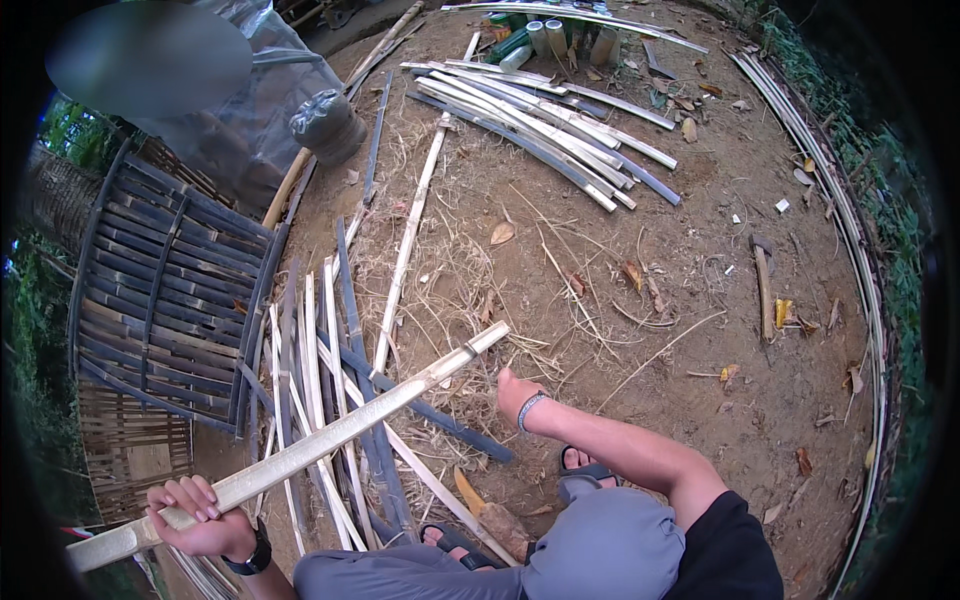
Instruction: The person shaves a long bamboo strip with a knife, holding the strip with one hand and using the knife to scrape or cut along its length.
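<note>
"What's the left hand (pixel 212 530) got?"

"A long, flat, pale bamboo strip (pixel 330 433), clasped near its lower end. From here it slants up across a loose pile of pale and dark-grey strips (pixel 312 360)."

"And the right hand (pixel 517 395)?"

"Near the strip's upper end, apart from it. Fingers hidden; I can't tell whether it's gripping anything."

Ground (pixel 690 265): widest gap runs from the right hand (pixel 515 397) out toward the right edge, only litter and a wooden-handled tool (pixel 764 290) in it. Right edge lined by long strips (pixel 850 215). Far side blocked by strip stack (pixel 540 125), left edge by slatted rack (pixel 165 290). Held strip (pixel 345 425) bars near-left diagonally, above loose strips (pixel 312 360).
</note>
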### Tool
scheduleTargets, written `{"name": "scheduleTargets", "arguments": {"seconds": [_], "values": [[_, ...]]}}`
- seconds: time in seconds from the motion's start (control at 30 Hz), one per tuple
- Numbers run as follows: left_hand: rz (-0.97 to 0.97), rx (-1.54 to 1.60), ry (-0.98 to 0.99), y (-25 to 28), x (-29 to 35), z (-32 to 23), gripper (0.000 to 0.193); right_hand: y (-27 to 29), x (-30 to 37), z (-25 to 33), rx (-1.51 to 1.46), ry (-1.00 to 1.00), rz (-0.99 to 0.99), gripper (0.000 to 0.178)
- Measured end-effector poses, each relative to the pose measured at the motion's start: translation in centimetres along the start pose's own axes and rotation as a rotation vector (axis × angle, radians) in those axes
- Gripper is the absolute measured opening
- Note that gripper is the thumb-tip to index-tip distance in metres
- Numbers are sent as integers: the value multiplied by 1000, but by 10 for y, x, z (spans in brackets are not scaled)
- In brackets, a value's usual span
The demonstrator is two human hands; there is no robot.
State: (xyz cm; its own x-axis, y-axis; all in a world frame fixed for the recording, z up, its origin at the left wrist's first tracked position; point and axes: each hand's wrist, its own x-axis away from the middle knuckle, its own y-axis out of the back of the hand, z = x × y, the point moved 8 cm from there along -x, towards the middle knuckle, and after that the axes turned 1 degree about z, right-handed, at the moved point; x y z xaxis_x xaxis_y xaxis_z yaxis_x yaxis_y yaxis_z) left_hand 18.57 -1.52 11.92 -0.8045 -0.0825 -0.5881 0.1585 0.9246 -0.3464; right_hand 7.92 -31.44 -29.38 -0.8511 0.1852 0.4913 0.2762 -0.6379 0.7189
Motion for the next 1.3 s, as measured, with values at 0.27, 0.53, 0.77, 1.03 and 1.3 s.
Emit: {"name": "scheduleTargets", "arguments": {"seconds": [0.27, 0.53, 0.77, 1.03, 1.3], "values": [[76, -33, -33, -10, 2, -4, 30, 5, -10, -2, 25, 66, -62, 31], [112, -45, -61, -12, 0, -5, 30, -6, -15, -12, -40, -3, 62, 43], [89, -51, -67, -13, 0, -3, 30, -3, -19, -4, 292, 204, 135, 38], [73, -24, -39, -5, -7, 4, 29, 3, -36, -41, -107, -34, -52, 28], [55, -44, -38, -16, 0, 3, 29, -14, -46, -66, 80, 46, -77, 28]]}}
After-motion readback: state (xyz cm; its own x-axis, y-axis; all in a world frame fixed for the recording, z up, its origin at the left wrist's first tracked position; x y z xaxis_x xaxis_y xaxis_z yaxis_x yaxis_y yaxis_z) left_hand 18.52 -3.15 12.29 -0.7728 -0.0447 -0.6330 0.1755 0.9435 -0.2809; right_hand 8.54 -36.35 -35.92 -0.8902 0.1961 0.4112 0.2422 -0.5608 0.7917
